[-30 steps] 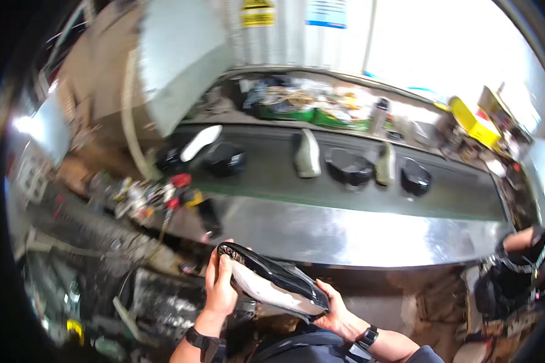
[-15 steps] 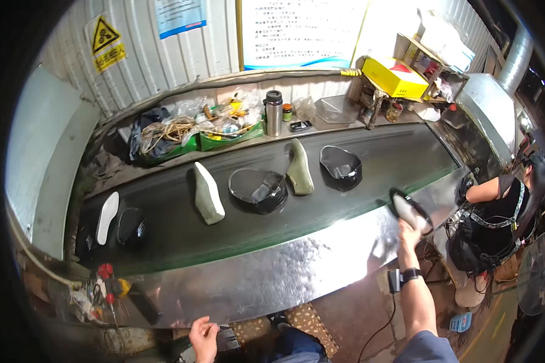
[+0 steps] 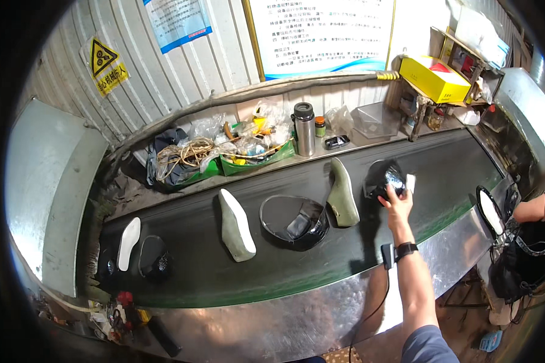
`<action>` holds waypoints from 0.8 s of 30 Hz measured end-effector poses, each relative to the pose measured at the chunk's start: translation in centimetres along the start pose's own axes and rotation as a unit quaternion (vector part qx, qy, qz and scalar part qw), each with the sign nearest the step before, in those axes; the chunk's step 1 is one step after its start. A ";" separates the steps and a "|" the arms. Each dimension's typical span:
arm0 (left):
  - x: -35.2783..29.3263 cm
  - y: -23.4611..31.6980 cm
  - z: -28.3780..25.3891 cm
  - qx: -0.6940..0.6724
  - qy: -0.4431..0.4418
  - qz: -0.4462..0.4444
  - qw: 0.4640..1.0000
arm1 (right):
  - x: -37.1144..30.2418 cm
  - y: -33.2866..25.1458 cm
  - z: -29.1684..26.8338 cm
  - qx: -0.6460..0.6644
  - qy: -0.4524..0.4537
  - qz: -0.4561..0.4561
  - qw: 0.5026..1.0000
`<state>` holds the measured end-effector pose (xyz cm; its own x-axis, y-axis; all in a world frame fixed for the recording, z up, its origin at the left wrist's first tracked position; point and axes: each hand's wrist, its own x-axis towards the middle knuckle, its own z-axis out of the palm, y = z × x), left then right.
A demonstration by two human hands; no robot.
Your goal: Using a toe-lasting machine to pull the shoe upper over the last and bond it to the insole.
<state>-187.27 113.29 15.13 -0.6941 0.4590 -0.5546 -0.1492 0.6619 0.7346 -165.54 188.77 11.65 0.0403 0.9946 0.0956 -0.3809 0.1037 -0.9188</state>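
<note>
My right hand (image 3: 396, 204) reaches over the dark belt, fingers closed on a glossy black shoe upper (image 3: 386, 176). A small white piece (image 3: 410, 183) shows beside my fingers; its kind I cannot make out. To the left of that upper stands a greenish shoe last (image 3: 343, 196). Further left lie another black upper (image 3: 309, 233) and a green-and-white last (image 3: 236, 227). At the left end of the belt are a white-soled last (image 3: 129, 243) and a dark upper (image 3: 154, 259). My left hand is out of view.
A metal ledge (image 3: 242, 333) runs along the belt's near side. At its right end a black upper with a white sole face (image 3: 490, 210) lies by a co-worker's arm (image 3: 531, 209). Behind the belt stand a steel flask (image 3: 304, 130), green bins of scraps and a yellow box (image 3: 435, 80).
My right hand has let go of the upper with the pale last at the ledge and gripped the upper on the belt. My left hand has dropped out of view. The view has shifted.
</note>
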 end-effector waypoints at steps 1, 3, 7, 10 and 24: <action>0.0 0.0 -0.1 -0.045 0.002 -0.009 0.999 | -0.6 0.0 1.4 -0.180 0.002 -0.034 0.983; 0.3 0.7 0.1 -0.070 0.004 -0.007 0.998 | -3.0 0.5 3.8 -0.433 -0.087 -0.114 0.890; 1.9 3.5 1.2 -0.124 -0.001 0.018 0.992 | -8.6 2.6 8.0 -0.636 -0.212 -0.125 0.732; 2.2 5.4 1.9 -0.124 -0.026 0.036 0.991 | -9.8 1.7 8.1 -0.621 -0.152 -0.099 0.762; 5.7 16.3 17.9 -0.381 -0.342 -0.113 0.851 | -37.8 -16.3 1.4 -0.574 -0.287 -0.047 0.766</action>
<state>-181.00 137.31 16.94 -0.0537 0.7817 -0.6214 -0.8194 0.3211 0.4748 -162.19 149.48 23.57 -0.5205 0.8533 0.0326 0.6741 0.4340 -0.5977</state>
